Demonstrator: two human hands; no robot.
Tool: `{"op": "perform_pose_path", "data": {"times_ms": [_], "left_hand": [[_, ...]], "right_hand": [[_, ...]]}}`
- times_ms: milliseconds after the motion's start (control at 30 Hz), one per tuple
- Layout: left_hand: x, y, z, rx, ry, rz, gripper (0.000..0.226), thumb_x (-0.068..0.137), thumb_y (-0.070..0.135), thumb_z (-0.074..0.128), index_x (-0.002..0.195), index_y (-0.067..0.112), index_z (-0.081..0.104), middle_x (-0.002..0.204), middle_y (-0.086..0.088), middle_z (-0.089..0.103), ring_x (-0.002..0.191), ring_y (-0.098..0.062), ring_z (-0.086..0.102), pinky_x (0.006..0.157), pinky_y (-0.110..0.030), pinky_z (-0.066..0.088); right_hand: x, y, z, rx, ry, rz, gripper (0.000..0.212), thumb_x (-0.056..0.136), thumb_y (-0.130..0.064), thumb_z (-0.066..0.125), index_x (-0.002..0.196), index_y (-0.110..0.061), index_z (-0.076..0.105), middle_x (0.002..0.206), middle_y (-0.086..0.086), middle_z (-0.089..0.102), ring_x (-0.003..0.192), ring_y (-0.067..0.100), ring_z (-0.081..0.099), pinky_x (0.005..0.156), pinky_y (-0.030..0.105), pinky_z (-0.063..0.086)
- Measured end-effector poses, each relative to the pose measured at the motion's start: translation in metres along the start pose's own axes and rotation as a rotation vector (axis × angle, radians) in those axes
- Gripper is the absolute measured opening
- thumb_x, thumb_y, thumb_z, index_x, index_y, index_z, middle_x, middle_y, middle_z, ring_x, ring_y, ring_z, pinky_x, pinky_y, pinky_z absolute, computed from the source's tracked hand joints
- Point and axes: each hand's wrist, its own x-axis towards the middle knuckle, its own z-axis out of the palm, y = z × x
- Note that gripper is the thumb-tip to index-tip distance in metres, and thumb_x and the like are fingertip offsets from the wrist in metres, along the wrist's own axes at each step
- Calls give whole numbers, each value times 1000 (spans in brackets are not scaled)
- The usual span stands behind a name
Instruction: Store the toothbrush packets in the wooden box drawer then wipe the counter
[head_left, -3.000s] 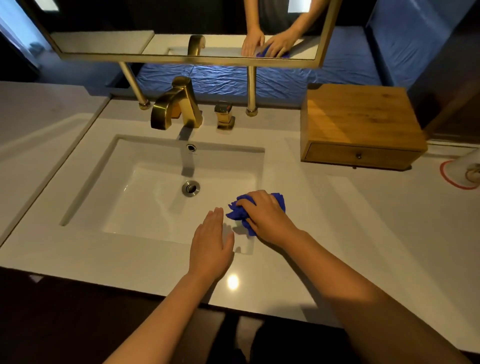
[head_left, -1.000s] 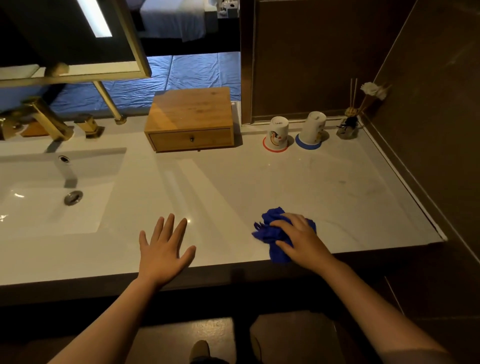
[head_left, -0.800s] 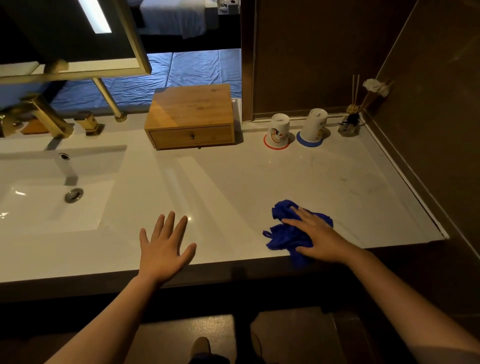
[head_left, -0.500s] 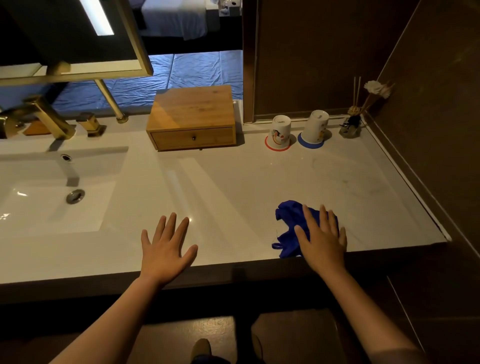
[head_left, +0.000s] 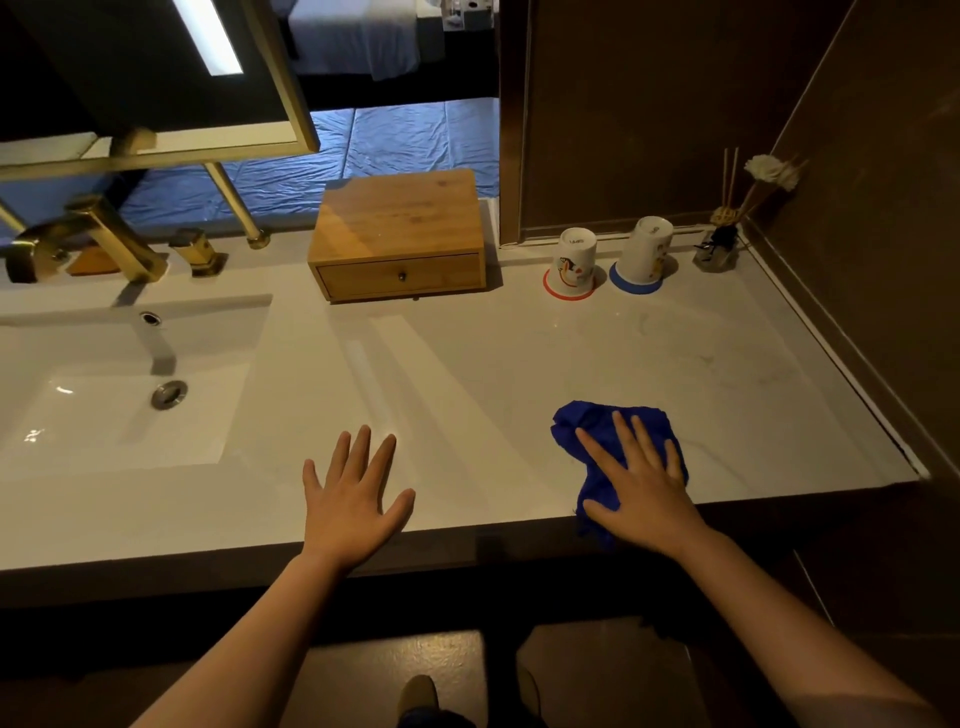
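Pressing flat with splayed fingers, right hand (head_left: 641, 488) pins cloth (head_left: 597, 423) to counter (head_left: 467, 374); left hand (head_left: 350, 499) released. Beyond fingertips: box (head_left: 400, 234) with drawer (head_left: 400, 275) closed, two upturned cups (head_left: 574, 260).

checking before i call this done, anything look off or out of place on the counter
Nothing stands out. The wooden box sits square with its drawer shut, both cups stand upside down on coasters, and the blue cloth lies flat under the right hand.

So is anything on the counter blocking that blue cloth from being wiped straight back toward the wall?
Nothing visible does. The right hand lies flat on the blue cloth, and the counter behind it is bare up to the two upturned cups and the reed diffuser along the back wall.
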Motion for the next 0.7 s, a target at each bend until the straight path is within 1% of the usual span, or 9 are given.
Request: {"op": "perform_pose_path", "data": {"times_ms": [67, 133, 200, 300, 367, 433, 567, 633, 700], "left_hand": [[0, 0, -2, 1, -32, 3, 79, 76, 72, 11, 147, 40, 6, 161, 2, -3, 147, -20, -9, 113, -59, -3], [1, 0, -5, -6, -76, 4, 80, 74, 74, 9, 147, 40, 1, 160, 2, -8, 147, -20, -13, 113, -59, -6], [3, -1, -9, -12, -132, 4, 80, 75, 75, 10, 146, 41, -3, 160, 2, -12, 146, -20, -16, 112, -59, -8], [7, -3, -18, 2, -210, 24, 75, 83, 70, 24, 147, 40, -2, 160, 2, -11, 146, -21, -14, 113, -60, -4], [11, -6, -28, 6, -244, 44, 74, 86, 65, 33, 148, 39, 2, 160, 1, -7, 147, -22, -9, 114, -59, 3], [12, -10, -36, 6, -257, 64, 72, 86, 61, 38, 148, 36, 10, 161, 1, 1, 148, -22, -1, 114, -56, 13], [7, -16, -49, -54, -193, 69, 59, 87, 53, 42, 141, 30, 33, 154, 2, 26, 141, -19, 26, 106, -42, 36], [1, -18, -49, -102, -171, 49, 54, 87, 52, 44, 136, 32, 40, 152, 3, 31, 137, -17, 33, 102, -37, 39], [-12, -19, -45, -119, -156, 40, 50, 86, 52, 44, 132, 35, 45, 150, 5, 33, 135, -13, 36, 101, -32, 40]], "right_hand": [[1, -14, -4, 53, 9, 82, 87, 77, -60, 47, 142, -46, -10, 158, 5, -14, 144, 25, -17, 113, 57, -4], [3, -34, -9, 71, 107, 109, 80, 79, -54, 48, 145, -38, 4, 159, 7, -5, 145, 24, -10, 114, 55, -2], [7, -59, -12, 55, 217, 48, 71, 82, -46, 46, 145, -30, 18, 159, 8, 5, 146, 24, -3, 115, 52, 1], [16, -96, -15, 95, 214, -69, 58, 86, -37, 45, 141, -23, 32, 154, 10, 22, 143, 24, 12, 116, 47, 10], [23, -111, -18, 91, 163, -86, 51, 87, -32, 44, 137, -19, 39, 146, 9, 37, 136, 24, 28, 112, 43, 21], [24, -120, -18, 60, 106, -66, 43, 88, -30, 43, 129, -16, 47, 135, 8, 47, 124, 25, 40, 103, 41, 32], [17, -127, -15, 40, 101, -27, 36, 88, -29, 40, 119, -15, 53, 126, 5, 52, 114, 23, 45, 91, 37, 40], [10, -126, -11, 39, 123, -21, 33, 89, -31, 38, 113, -17, 55, 121, 2, 54, 110, 20, 46, 88, 34, 41], [-4, -129, -7, 60, 112, -21, 32, 88, -33, 39, 113, -20, 55, 122, -1, 53, 111, 18, 46, 87, 31, 41]]}}
